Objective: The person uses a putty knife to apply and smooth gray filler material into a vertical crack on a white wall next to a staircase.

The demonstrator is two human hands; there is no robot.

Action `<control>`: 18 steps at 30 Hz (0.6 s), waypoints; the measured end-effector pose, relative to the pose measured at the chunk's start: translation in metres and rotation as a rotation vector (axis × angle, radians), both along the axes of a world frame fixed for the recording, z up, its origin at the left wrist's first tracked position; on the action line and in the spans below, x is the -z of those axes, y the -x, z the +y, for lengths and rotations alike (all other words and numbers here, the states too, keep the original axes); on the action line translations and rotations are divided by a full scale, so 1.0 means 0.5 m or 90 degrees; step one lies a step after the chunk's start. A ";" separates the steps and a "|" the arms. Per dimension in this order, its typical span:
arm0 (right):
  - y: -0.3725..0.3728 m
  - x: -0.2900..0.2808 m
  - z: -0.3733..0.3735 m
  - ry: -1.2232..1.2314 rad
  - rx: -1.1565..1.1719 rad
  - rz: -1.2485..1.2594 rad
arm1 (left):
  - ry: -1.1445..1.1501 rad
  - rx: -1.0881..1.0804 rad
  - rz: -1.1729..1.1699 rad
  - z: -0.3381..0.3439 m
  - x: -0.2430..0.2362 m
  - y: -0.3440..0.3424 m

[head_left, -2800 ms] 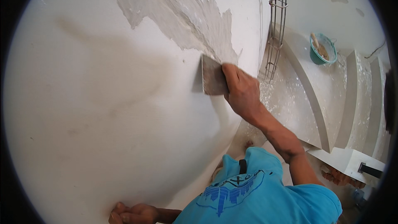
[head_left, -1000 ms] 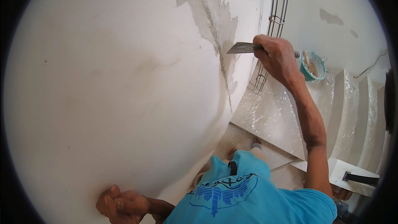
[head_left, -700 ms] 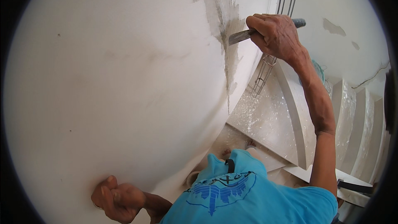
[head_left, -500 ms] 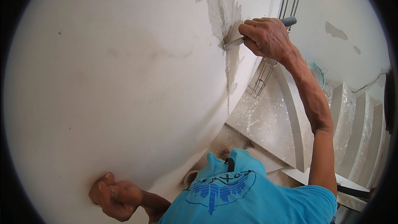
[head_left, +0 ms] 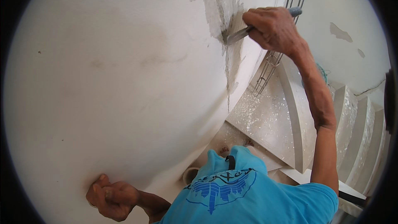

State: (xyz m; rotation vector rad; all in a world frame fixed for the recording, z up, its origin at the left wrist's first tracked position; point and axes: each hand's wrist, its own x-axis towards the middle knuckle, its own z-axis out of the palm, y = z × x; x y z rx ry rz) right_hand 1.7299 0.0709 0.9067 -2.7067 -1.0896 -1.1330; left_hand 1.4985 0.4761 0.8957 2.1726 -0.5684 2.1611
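My right fingers (head_left: 253,19) are closed round the scraper (head_left: 238,35); its blade, broadside earlier, is now edge-on at the crack (head_left: 227,69) in the wall (head_left: 124,108), centring work there; my left fingers (head_left: 100,196) curl, whether empty I can't tell.

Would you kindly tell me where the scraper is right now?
In the head view, the scraper is just right of upper centre, held in the right hand at the grey wall patch.
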 end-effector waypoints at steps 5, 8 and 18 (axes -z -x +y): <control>-0.016 0.013 0.011 0.018 -0.063 -0.025 | 0.014 0.008 0.002 0.001 0.000 0.001; -0.018 0.013 0.005 0.007 -0.090 -0.037 | -0.001 -0.040 0.012 0.005 -0.001 0.006; -0.022 0.014 0.006 -0.003 -0.113 -0.018 | 0.026 -0.008 -0.027 0.003 0.004 -0.005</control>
